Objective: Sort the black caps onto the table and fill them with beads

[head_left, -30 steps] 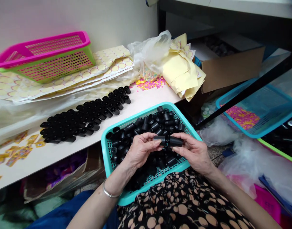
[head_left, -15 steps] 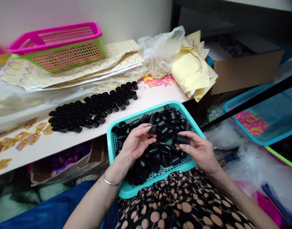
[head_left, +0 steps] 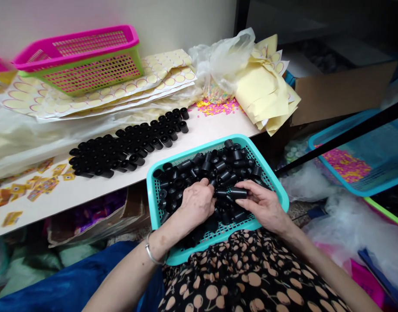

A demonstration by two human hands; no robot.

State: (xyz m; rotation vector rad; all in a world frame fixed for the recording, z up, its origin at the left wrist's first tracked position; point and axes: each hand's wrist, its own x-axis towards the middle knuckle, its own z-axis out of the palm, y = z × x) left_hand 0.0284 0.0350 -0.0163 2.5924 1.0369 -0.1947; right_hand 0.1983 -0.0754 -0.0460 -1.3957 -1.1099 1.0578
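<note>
the white worktop [head_left: 212, 125] runs from 9 o'clock to 1 o'clock across the view. on it a long block of black tubes [head_left: 127, 145] stands in rows, well apart from both hands. at 6 o'clock of the worktop's edge, a teal basket [head_left: 151, 199] rests on the person's lap. it carries a loose heap of tubes [head_left: 218, 167] lying every which way.

the left hand [head_left: 197, 204] lies palm down on the heap at the basket's centre, its fingers curled into the pieces. whether its grip has closed on one cannot be told, as the back of the hand hides the fingertips.

the right hand [head_left: 262, 206] sits at 3 o'clock of the left, near it but not touching. its grip pinches a single black tube [head_left: 238, 193] between thumb and fingertips, just above the heap. that tube's long axis lies from 9 to 3 o'clock, across the view. its free end points at 9 o'clock, straight toward the left hand's fingers, with only a small gap between them. the right hand is the one on the tube, and the left is the nearer to its free end.
</note>
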